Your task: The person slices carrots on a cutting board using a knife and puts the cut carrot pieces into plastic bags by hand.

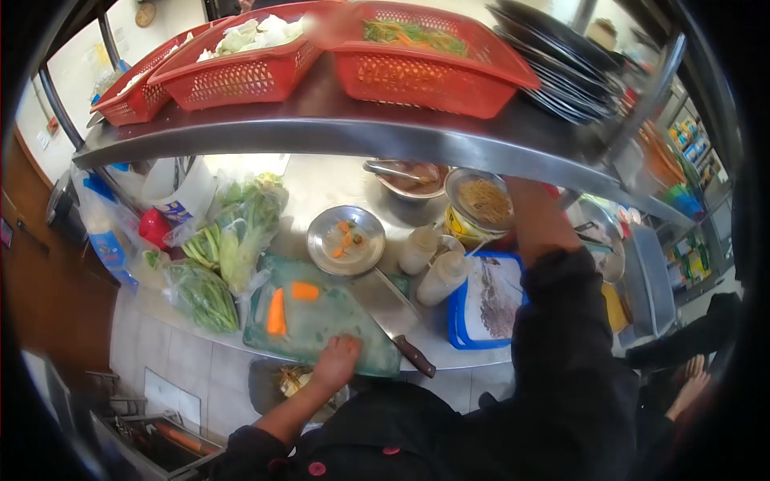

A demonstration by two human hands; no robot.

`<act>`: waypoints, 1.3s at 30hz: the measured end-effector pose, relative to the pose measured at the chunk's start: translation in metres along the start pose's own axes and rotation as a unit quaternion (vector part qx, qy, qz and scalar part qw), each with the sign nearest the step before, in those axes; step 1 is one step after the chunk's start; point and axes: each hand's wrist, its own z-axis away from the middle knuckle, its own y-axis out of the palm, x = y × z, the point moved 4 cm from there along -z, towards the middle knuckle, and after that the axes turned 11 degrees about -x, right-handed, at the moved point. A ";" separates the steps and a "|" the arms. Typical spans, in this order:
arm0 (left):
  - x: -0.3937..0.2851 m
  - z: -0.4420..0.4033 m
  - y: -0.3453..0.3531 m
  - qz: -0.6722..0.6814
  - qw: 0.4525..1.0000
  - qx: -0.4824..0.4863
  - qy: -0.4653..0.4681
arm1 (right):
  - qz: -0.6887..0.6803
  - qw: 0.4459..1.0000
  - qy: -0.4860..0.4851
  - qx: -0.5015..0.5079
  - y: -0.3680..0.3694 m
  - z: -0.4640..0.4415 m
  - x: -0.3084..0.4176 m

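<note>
My left hand (337,360) rests at the front edge of a green cutting board (321,325), fingers curled in; I see nothing in them. Two pieces of carrot lie on the board, a longer carrot piece (277,313) and a shorter carrot chunk (305,291). To the right, a cleaver (387,309) lies across the board, its brown handle over the front edge. Behind the board stands a metal bowl (329,258) with a few carrot slices. My right arm (545,228) reaches forward past a tin topped by a bowl of noodle-like strands (484,200); the shelf hides my right hand.
Overhead runs a metal shelf (337,138) carrying red baskets (433,84) of vegetables and stacked dark plates (569,72). Bagged greens (233,248) lie left. Squeeze bottles (441,279) and a blue-rimmed tub (457,321) stand right. Another person's hands (690,389) show at far right.
</note>
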 end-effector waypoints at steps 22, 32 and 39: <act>0.009 0.009 0.001 -0.039 0.998 -0.051 -0.020 | -0.288 0.955 -0.057 -0.039 -0.013 0.061 0.042; 0.047 0.024 -0.003 0.068 0.979 -0.122 -0.149 | -0.453 0.780 -0.401 0.157 -0.153 0.280 0.189; 0.090 0.039 0.011 0.465 0.784 -0.194 -0.362 | -0.389 0.774 -0.339 0.367 -0.026 0.399 0.222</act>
